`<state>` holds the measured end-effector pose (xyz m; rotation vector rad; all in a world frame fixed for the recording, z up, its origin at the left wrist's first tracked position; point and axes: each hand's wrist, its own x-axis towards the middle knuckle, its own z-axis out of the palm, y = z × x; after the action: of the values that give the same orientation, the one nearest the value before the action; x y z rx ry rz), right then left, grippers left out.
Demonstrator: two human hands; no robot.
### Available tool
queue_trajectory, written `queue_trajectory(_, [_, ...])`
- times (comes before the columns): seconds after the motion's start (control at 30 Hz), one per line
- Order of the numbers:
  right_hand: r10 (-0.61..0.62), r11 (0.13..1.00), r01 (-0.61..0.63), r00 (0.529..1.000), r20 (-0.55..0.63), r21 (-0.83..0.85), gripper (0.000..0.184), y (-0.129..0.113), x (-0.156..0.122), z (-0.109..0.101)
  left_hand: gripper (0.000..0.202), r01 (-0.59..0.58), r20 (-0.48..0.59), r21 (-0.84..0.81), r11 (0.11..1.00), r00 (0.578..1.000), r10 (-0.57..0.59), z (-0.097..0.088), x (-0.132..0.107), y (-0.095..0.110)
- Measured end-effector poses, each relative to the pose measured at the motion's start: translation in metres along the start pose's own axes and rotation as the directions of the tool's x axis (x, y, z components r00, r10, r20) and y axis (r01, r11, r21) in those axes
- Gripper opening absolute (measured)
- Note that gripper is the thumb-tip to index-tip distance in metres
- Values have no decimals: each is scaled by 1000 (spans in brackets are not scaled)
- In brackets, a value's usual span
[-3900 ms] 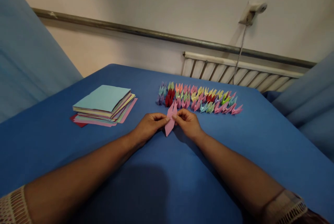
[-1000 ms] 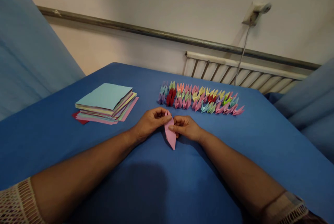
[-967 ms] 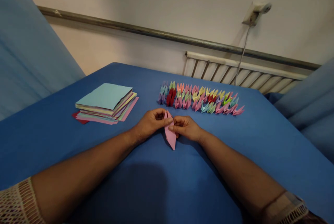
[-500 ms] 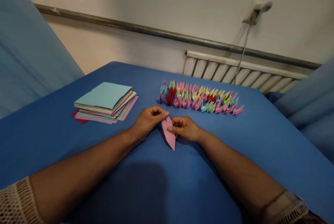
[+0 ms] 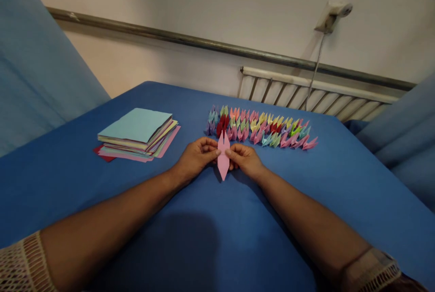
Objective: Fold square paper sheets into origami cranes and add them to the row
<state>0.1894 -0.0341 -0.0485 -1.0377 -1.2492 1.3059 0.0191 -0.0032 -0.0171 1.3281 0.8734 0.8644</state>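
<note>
A folded pink origami paper (image 5: 223, 160) stands nearly upright between my hands, long and narrow, with two split points at the top and one point at the bottom. My left hand (image 5: 200, 155) pinches its left edge between thumb and fingers. On the opposite edge, my right hand (image 5: 245, 159) grips it the same way, thumb on the near face. Fingertips behind the paper are partly hidden. Just beyond it stand rows of small folded paper cranes (image 5: 256, 128) in many colours.
To the left lies a stack of coloured paper squares (image 5: 136, 125), light blue on top. All of this rests on a blue-covered table (image 5: 163, 246). Behind are a wall rail (image 5: 190, 42), a radiator (image 5: 288, 87) and a socket with a cord (image 5: 328, 19). Blue curtains (image 5: 37, 56) hang at both sides.
The pink paper has turned from a slant to nearly upright and moved slightly up. My left hand has shifted from its top to its left edge; both hands now hold opposite sides.
</note>
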Motion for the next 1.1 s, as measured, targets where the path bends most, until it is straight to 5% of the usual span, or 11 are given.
queue_trajectory(0.13, [-32, 999, 34, 998, -52, 22, 39, 1, 2, 1, 25, -127, -72, 124, 984, 988, 137, -2, 1, 0])
queue_trajectory(0.33, [-111, 989, 129, 973, -204, 76, 37, 1, 3, 3, 16, -168, 26, 238, 957, 986, 167, -4, 1, -2])
queue_trajectory(0.97, [-173, 983, 177, 982, -75, 47, 21, 0, -2, -1, 23, -148, -2, 212, 966, 988, 152, -5, 2, -2])
queue_trajectory(1.1, [-176, 982, 184, 974, -145, 41, 23, 3, -1, 4, 24, -137, -28, 216, 967, 989, 147, -4, 1, -1])
